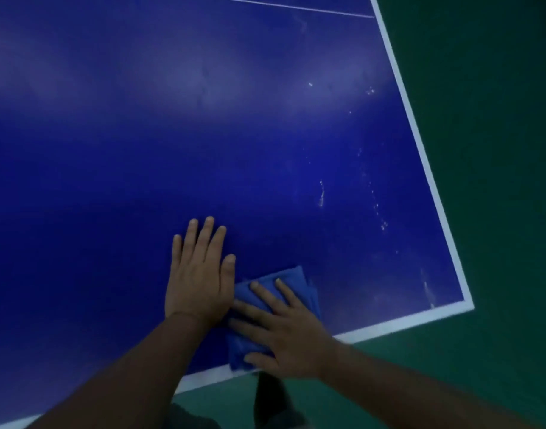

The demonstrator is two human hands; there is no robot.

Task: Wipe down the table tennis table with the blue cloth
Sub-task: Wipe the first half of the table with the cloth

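Across most of the view lies the blue worktop (172, 119), its white border line (420, 144) turning at the near right corner, with green floor (497, 150) beyond. The left hand (199, 280) rests flat on the surface, fingers straight, holding nothing. Just beside it, the right hand (284, 332) presses the folded blue cloth (294, 275) against the worktop by the near edge, fingers spread flat. White specks (321, 193) dot the surface toward the right.
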